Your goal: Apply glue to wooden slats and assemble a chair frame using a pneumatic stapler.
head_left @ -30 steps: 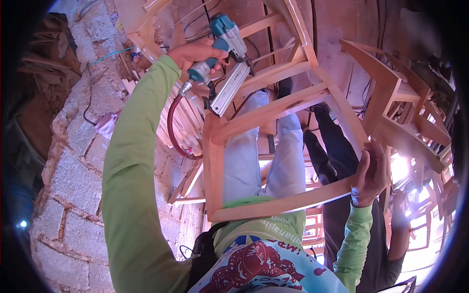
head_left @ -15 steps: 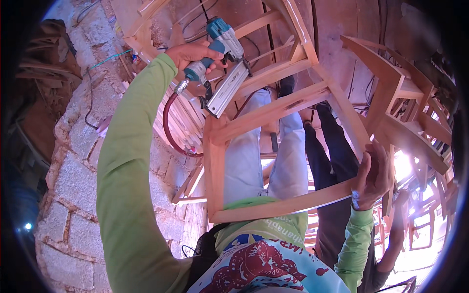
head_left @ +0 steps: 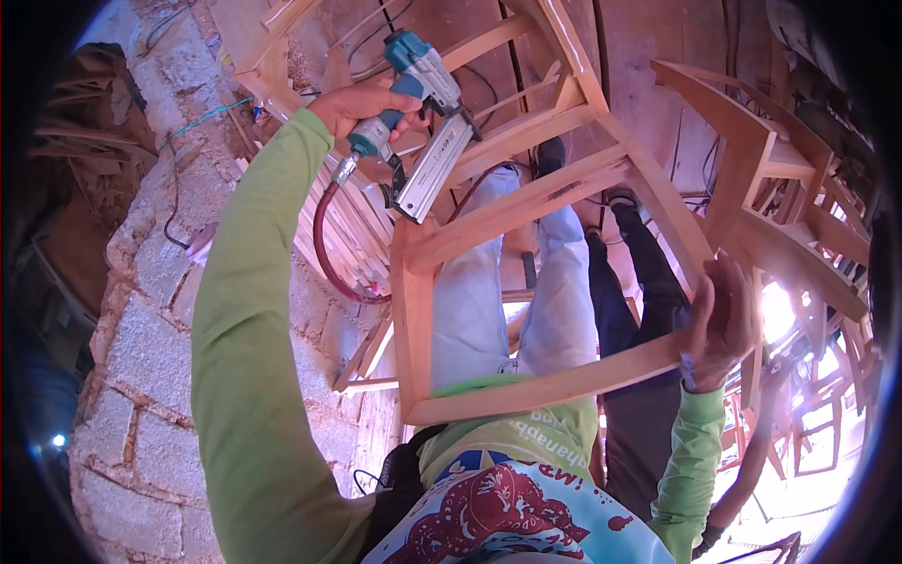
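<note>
My left hand (head_left: 362,105) is wrapped round the grip of a teal-and-silver pneumatic nail gun (head_left: 434,174). A red air hose (head_left: 321,249) runs down from its handle. The gun's long magazine slants over the far left corner of a wooden chair frame (head_left: 554,383); whether it touches the wood I cannot tell. The frame lies across in front of my body, its near rail close to my waist. My right hand (head_left: 722,315) grips the frame at its right side, the thumb on the inner side of the wood and the fingers partly hidden.
A block wall (head_left: 155,348) stands on the left, with stacked wooden strips (head_left: 352,230) beside it. Another wooden chair frame (head_left: 742,160) is at the right, before more chair parts. Close by on the right stands another person in dark trousers (head_left: 648,414), one arm hanging down.
My left hand and the nail gun have shifted slightly left. My right hand and the frame's far right side have risen a little. The other person's arm and legs have moved slightly.
</note>
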{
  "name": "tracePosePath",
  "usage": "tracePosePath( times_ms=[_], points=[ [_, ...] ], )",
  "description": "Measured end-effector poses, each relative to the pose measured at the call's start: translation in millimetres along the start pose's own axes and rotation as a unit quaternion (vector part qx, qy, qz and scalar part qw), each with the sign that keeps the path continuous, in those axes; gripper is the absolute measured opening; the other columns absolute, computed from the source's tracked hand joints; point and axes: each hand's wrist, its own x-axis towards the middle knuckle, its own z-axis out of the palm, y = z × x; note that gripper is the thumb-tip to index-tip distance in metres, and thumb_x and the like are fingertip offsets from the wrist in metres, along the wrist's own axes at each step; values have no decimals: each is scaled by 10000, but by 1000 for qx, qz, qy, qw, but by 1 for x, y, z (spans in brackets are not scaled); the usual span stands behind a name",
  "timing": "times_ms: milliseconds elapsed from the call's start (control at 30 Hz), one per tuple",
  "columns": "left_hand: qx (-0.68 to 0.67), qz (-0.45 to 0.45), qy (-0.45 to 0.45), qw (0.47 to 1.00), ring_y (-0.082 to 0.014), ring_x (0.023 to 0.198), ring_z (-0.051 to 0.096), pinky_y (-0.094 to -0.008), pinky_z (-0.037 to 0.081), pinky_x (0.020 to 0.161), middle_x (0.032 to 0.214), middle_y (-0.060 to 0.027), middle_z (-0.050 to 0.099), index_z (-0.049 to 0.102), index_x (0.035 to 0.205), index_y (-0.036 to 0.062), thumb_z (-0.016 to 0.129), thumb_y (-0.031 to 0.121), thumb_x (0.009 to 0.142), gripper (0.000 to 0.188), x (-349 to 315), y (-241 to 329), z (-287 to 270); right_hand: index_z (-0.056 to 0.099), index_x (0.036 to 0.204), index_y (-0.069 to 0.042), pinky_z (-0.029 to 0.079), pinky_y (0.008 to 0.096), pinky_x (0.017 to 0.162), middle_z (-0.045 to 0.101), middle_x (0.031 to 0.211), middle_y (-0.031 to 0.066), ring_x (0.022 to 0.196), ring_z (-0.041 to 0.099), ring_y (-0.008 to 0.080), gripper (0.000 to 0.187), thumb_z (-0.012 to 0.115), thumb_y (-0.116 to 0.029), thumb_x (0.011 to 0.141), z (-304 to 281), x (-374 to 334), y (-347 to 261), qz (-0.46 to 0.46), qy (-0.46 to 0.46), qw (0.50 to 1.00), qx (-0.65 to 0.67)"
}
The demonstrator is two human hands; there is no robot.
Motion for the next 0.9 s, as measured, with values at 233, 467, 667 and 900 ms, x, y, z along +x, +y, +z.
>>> tracePosePath(
  times_ms=[233,467,667,900],
  points=[
    [-10,78,96,992,-126,644,602,-291,532,547,812,-73,610,552,1033,27,645,157,988,166,-110,-42,29,670,1133,57,560,282,743,683,973,112,832,686,159,199,652,-22,952,-7,-4,-4,-13,-24,999,-33],
    [-11,176,325,929,-91,630,568,-268,504,526,822,1,548,488,1122,92,638,198,1008,217,-242,-141,75,687,1117,30,579,297,766,714,951,113,873,726,171,203,679,-106,966,-7,-11,-1,1,-8,999,-49],
    [-230,226,445,835,-113,619,565,-301,512,527,804,-18,539,474,1097,88,634,219,1017,221,-297,-267,143,706,1065,-46,563,355,672,703,852,86,733,711,234,191,723,-148,904,-5,-13,0,-97,8,993,-72],
    [-496,299,510,636,-150,697,606,-328,549,610,879,-47,588,494,1160,95,597,254,1033,228,-293,-401,285,729,1015,-90,532,371,633,699,826,94,710,696,263,199,652,-268,969,-8,-16,23,-109,-58,987,-103]
  ],
)
